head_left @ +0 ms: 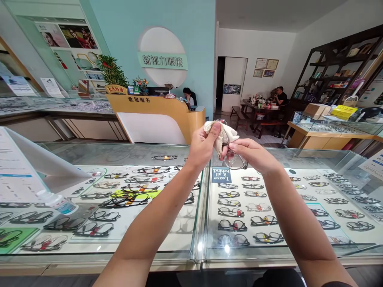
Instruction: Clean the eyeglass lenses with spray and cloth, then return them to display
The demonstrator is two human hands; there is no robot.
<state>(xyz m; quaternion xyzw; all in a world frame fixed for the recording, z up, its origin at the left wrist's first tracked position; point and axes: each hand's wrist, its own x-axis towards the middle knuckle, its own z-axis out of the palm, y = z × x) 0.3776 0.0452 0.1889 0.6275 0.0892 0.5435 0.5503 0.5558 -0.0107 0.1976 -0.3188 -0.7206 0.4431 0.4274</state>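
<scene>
Over the glass counter, my left hand (206, 139) is closed around a cream cloth (229, 131), its thumb pressing the cloth onto one lens of a pair of eyeglasses (236, 160). My right hand (253, 153) pinches the frame of the same glasses near the bridge, with the other lens hanging below the fingers. Cloth and fingers hide much of the glasses. Beneath both hands, a glass display case (206, 199) holds rows of eyeglass frames.
On the glass at left lie a white bottle (58, 202) and a folded white sign (20, 171). A dark card (221, 175) is under the hands. Behind stands a wooden cashier desk (149, 104) with a person (189, 97); another person (280, 97) sits at a table farther back.
</scene>
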